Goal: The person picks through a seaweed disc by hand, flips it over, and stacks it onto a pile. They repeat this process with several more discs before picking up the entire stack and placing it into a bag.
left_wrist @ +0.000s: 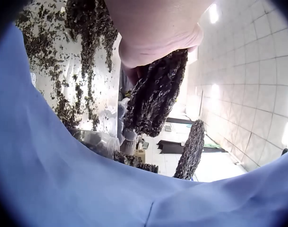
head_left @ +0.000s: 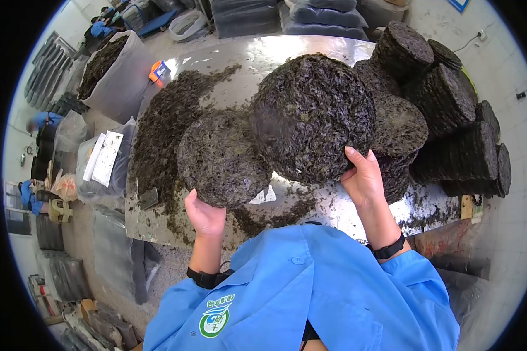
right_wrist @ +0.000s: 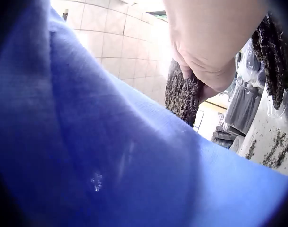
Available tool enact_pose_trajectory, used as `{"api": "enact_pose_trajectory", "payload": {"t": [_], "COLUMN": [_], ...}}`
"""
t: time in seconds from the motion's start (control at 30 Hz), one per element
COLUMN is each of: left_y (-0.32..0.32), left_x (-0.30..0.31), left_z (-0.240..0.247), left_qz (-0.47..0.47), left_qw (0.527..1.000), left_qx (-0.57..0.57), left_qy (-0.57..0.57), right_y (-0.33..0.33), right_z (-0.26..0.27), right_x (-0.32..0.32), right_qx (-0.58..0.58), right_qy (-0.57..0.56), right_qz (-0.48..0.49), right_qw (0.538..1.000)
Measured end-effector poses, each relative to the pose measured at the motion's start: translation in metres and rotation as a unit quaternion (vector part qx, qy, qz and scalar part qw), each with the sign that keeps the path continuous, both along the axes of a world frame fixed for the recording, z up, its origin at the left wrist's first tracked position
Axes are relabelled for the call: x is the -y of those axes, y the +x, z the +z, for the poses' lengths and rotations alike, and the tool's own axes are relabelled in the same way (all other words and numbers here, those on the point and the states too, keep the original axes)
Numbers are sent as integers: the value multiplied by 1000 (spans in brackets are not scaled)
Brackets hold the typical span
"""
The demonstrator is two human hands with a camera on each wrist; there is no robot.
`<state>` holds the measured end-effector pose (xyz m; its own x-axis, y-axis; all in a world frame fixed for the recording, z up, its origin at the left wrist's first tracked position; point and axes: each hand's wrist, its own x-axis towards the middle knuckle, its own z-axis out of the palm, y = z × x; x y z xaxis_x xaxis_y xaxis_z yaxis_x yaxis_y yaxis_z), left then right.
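Note:
Two round cakes of dark dried seaweed are held up over the metal table [head_left: 345,205]. My left hand [head_left: 206,217] grips the near edge of the smaller, greyish seaweed cake [head_left: 219,158]; most of its fingers are hidden beneath. The larger, darker seaweed cake [head_left: 313,117] is in my right hand [head_left: 365,178], thumb on top at its near right edge. In the head view the larger cake slightly overlaps the smaller one. From the left wrist, the smaller cake [left_wrist: 158,94] shows its thick, ragged edge. The right wrist view shows the larger cake [right_wrist: 181,92] tilted on edge under the fingers.
Tall stacks of seaweed cakes [head_left: 445,105] crowd the table's right side. Loose seaweed [head_left: 164,128] is heaped at the left, near an orange tape dispenser [head_left: 157,72]. A large sack of seaweed [head_left: 117,79] stands beyond the left edge. Filled bags [head_left: 246,17] line the back.

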<state>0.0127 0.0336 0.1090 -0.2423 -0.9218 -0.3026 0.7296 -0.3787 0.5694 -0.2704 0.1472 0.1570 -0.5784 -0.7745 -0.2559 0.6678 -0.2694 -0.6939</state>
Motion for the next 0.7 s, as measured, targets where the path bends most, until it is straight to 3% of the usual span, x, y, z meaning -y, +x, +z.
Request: {"api": "enact_pose_trajectory", "payload": {"t": [0.33,0.4,0.47,0.53,0.6,0.63,0.67,0.7], "left_y": [-12,-14,-11,-10,-11,-12,-14,-16], "left_x": [-6,-7,-7,-8,-9,-9,-10,-11], "left_z": [11,12,9,9,10,10,11,14], "left_qz": [-46,-49,-50,-40,-34,-48,-62,-71], "left_qw": [998,998,997,998,998,997,996,995], "left_qx": [-29,-29,-33,-22,-13,-9,-6,-11], "left_qy": [-18,-29,-45,-46,-46,-58,-70,-69], "right_y": [-16,-34,-66,-104,-148,-144,-139,-119], "right_z": [17,44,59,59,42,48,58,65], "right_x": [-13,-23,-36,-54,-75,-77,-82,-78], "right_qx": [-58,-141,-260,-369,-479,-590,-667,-728], "right_qy": [29,62,141,141,164,329,475,473], "right_qz": [3,-65,-158,-230,-246,-265,-269,-301], "right_qw": [998,986,942,889,827,688,508,395]}}
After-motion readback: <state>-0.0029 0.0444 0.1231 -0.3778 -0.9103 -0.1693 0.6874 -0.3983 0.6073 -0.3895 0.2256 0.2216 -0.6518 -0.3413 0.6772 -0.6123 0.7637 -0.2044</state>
